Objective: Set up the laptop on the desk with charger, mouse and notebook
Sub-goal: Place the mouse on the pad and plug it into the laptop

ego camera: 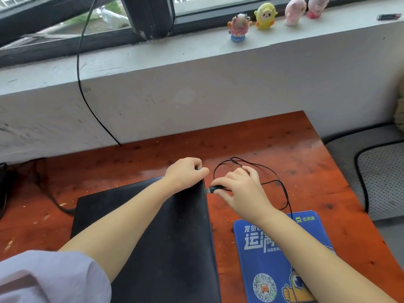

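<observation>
1. You are leaning over a reddish wooden desk (262, 136) that is sitting against a white wall under a window sill (153, 55).
2. A closed black laptop (153, 237) is lying flat on the desk in front of you, its lid down.
3. Your left hand (185, 172) is resting on the far right corner of the laptop, fingers curled over the back edge and pressing on it.
4. Your right hand (238, 189) is pinching a black USB plug (215, 189) between thumb and fingertips, just beside the laptop's right edge.
5. The metal tip of the plug is touching, or all but touching, the laptop's side; you cannot tell whether it is seated in a port.
6. A thin black cable (282, 184) is looping from the plug over the desk behind your right hand and running toward the blue mouse pad (262, 254).
7. The mouse pad is lying just right of the laptop, your right forearm crossing over it; the mouse itself is hidden.
8. A thicker dark cord (52, 193) is trailing across the desk's left side toward the laptop's left edge.
9. Another black wire (80, 84) is hanging down from the window to the desk's back edge.
10. Four small figurines (265, 16) are standing on the sill.
11. No notebook is showing in this view.
</observation>
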Demonstrator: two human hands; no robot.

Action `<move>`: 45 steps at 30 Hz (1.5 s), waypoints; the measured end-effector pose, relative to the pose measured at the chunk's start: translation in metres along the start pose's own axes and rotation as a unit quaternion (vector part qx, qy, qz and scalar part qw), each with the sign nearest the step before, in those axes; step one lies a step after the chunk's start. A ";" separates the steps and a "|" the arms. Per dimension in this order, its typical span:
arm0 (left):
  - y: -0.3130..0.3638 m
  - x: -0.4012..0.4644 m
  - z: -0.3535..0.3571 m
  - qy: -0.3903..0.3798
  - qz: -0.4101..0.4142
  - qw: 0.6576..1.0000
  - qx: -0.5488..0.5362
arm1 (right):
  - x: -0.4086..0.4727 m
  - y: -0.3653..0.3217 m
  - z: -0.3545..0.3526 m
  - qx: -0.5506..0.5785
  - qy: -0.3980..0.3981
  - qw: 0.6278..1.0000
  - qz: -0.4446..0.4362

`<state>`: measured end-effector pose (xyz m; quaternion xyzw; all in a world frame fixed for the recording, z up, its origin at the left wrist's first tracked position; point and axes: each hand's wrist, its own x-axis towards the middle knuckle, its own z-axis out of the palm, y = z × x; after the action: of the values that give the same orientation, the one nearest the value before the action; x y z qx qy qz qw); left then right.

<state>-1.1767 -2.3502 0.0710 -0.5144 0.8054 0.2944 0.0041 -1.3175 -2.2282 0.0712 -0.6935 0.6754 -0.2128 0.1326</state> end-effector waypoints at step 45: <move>-0.007 0.024 0.027 0.038 -0.039 0.998 0.015 | 0.005 0.012 0.043 -0.008 0.031 0.999 0.009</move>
<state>-1.1899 -2.3588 0.0375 -0.5559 0.7889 0.2621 -0.0073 -1.3077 -2.2386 0.0286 -0.6817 0.6867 -0.2282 0.1080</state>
